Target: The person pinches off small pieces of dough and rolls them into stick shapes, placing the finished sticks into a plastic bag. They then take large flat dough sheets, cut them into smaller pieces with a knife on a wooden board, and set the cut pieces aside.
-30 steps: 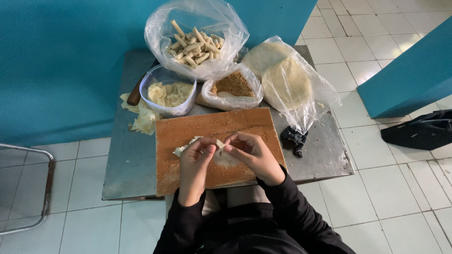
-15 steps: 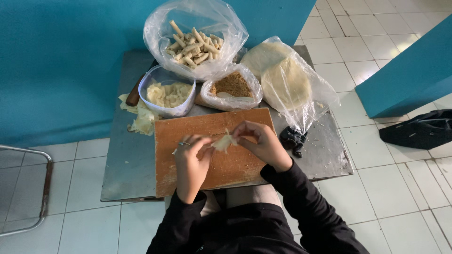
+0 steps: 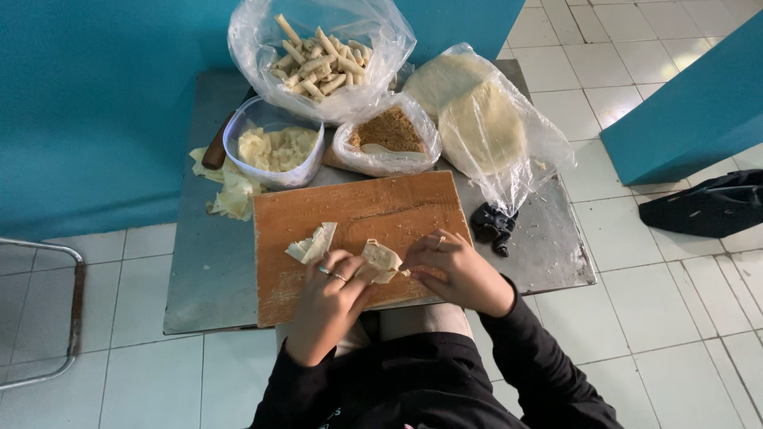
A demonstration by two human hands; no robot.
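Both hands meet over the near edge of a wooden board (image 3: 358,238). Left hand (image 3: 330,290), rings on two fingers, is curled with its fingertips pinched on the left side of a thin pale wrapper sheet (image 3: 381,260); right hand (image 3: 457,274) is likewise half closed, its fingertips gripping the sheet's right edge. The sheet is crumpled and held just above the board between the two hands. Just left of it, a second folded scrap of wrapper (image 3: 312,243) lies flat on the board, apart from the hands.

The board sits on a small metal counter (image 3: 207,270). To the right of the board, a dark crumpled cloth (image 3: 493,226) lies on the counter. Behind the board stand a clear tub of pale wrapper pieces (image 3: 274,151) and a plastic bag of brown crumbly filling (image 3: 387,135), side by side. More pale scraps (image 3: 230,191) spill beside the tub on the left. On the right, a clear bag holds a stack of round pale sheets (image 3: 485,127). Farthest back, an open plastic bag is full of finished rolled sticks (image 3: 318,59).
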